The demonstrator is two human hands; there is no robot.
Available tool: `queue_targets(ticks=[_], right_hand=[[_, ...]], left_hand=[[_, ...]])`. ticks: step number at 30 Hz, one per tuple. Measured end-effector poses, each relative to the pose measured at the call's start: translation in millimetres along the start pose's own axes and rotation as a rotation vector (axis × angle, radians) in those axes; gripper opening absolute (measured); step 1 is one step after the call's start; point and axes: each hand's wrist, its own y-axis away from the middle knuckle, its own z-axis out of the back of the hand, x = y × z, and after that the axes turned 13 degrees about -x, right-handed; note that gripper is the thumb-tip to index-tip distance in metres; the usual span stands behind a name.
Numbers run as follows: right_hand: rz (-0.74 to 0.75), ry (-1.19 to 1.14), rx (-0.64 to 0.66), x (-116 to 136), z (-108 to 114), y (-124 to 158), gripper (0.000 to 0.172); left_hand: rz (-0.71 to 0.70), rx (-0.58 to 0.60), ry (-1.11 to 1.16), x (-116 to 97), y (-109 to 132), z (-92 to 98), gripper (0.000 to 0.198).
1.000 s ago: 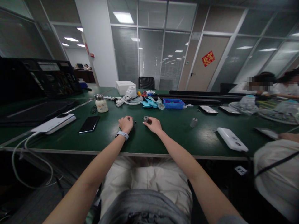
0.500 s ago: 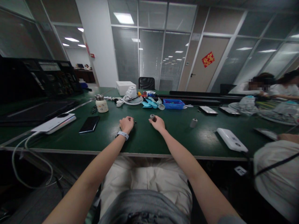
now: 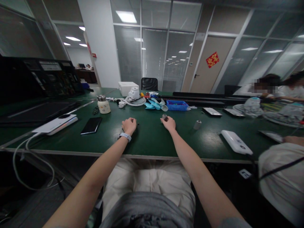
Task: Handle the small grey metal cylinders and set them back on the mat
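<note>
My right hand [image 3: 169, 123] reaches out over the green table [image 3: 152, 139] with its fingers closed on a small grey metal cylinder [image 3: 164, 117]. My left hand [image 3: 129, 125] rests on the table as a loose fist, a watch on its wrist; a tiny dark part [image 3: 138, 123] lies just right of its knuckles. Whether that fist holds anything is hidden. A second grey cylinder [image 3: 197, 124] stands on the table further right.
A black phone [image 3: 91, 125], a white device with a cable [image 3: 55, 124] and a flask [image 3: 104, 104] lie left. A fan base [image 3: 135, 98], blue blades [image 3: 154, 105] and a blue tray [image 3: 176, 105] sit behind. A white device [image 3: 236, 142] and a seated person's arm lie right.
My right hand has carried the small cylinder to the right and slightly farther away. My left hand has stayed in place.
</note>
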Motion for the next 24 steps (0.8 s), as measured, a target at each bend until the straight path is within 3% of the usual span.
queue_targets(ticks=[17, 24], right_hand=[[-0.404, 0.098, -0.387, -48, 31, -18, 0.039], [-0.478, 0.043, -0.484, -59, 33, -21, 0.043]], left_hand=[[-0.014, -0.009, 0.001, 2, -1, -3.4, 0.033], [-0.013, -0.010, -0.002, 2, 1, -1.8, 0.032]])
